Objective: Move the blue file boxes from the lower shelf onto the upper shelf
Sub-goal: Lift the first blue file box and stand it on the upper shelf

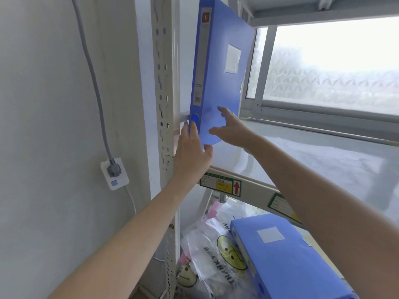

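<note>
One blue file box (218, 67) stands upright at the left end of the upper shelf (313, 160). My left hand (192, 152) is flat on its spine; my right hand (231, 128) is open against its face, neither gripping. A second file box (287, 255) lies flat on the lower shelf beside plastic bags (216, 251), so roughly halfway. Box contents not visible.

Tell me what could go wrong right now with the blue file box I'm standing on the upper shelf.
The upright blue plastic file box leans slightly, with nothing beside it on the white upper shelf; it may tip once the left hand and right hand let go. Its bottom corner looks near the front edge, so it could slide off.
</note>
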